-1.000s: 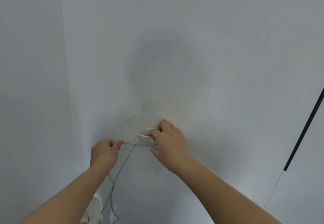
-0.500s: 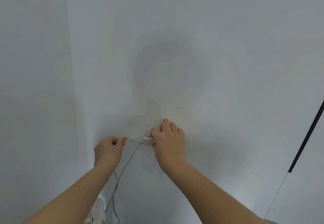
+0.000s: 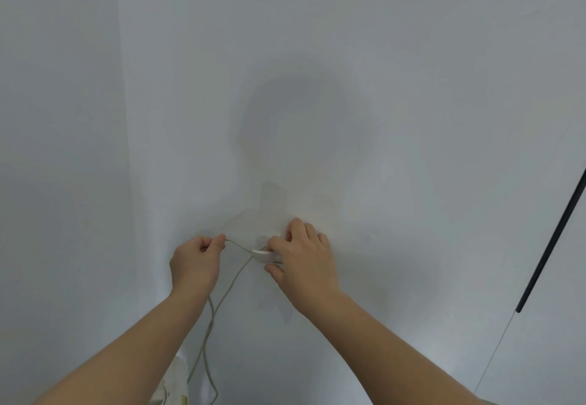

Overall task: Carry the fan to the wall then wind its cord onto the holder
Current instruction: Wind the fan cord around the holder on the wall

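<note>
A small white holder (image 3: 264, 255) is fixed to the pale wall at about chest height. My right hand (image 3: 302, 254) grips it, thumb below and fingers above, covering its right side. My left hand (image 3: 196, 260) pinches the thin beige cord (image 3: 236, 274) just left of the holder. From that pinch the cord runs taut to the holder, then hangs down in two strands between my forearms. The top of the white fan (image 3: 172, 385) shows at the bottom edge, under my left forearm; most of it is out of view.
A wall corner (image 3: 126, 163) runs vertically on the left. A black pole (image 3: 551, 240) leans at the right edge, with a thin string (image 3: 494, 354) hanging below it. My shadow falls on the wall above the holder.
The view has tilted up a little, so both hands sit lower in frame. My left hand still pinches the cord and my right hand has stayed on the holder.
</note>
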